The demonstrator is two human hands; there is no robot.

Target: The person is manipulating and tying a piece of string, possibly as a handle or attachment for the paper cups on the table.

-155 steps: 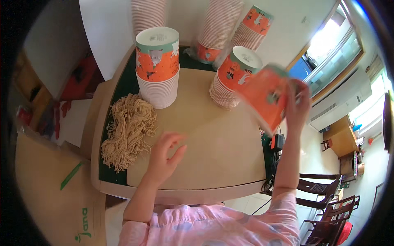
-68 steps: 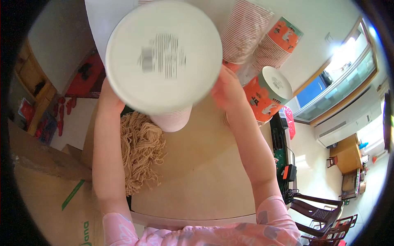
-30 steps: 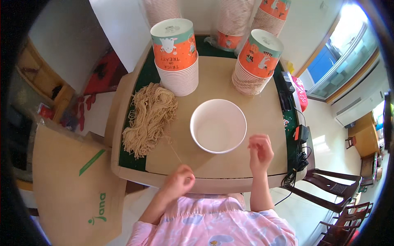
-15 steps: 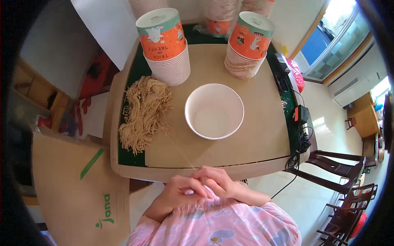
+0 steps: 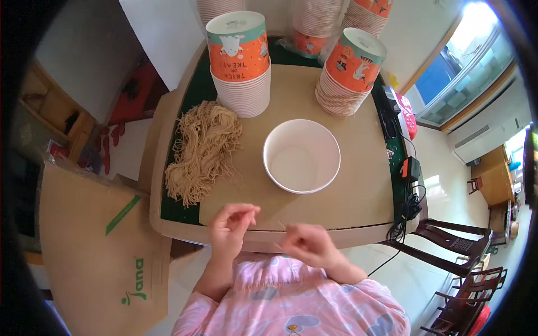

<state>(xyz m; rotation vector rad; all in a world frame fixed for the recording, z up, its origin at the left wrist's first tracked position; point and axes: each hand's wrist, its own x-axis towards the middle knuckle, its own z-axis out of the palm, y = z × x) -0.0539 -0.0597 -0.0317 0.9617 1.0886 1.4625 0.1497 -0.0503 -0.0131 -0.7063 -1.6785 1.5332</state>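
My left hand [image 5: 228,227]: thumb and fingertips drawn nearly together; whether they grip anything, I cannot tell. My right hand [image 5: 311,245]: fingers curled closed, pinching a short, thin strand [image 5: 281,225]. Beyond, on the board [image 5: 356,193]: one white tub [image 5: 302,159], mouth up. Left of it: tan yarn [image 5: 203,151], heaped. Behind: left stack [image 5: 241,70] and right stack [image 5: 348,75], orange-and-green tubs, upturned.
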